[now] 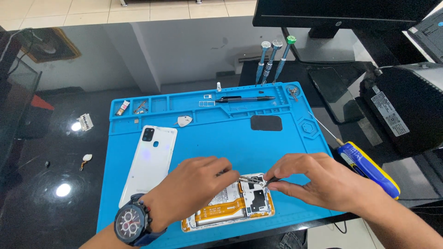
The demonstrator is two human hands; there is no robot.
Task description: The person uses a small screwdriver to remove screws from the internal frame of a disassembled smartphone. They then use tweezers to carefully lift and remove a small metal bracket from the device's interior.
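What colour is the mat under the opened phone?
Bright blue; the mat shows plainly in the head view, beneath the opened phone.

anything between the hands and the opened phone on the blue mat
Nothing visible does. The left hand and right hand are already over the top end of the opened phone, each holding a thin tool to it. The white back cover lies off to the side, apart.

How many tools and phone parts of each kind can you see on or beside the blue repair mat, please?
Precision screwdrivers standing at the mat's far edge: 3
Black pen in the mat's tray: 1
Triangular opening pick: 1
White phone back cover: 1
Opened phone under both hands: 1
Blue and yellow tool beside the mat: 1
Total: 8
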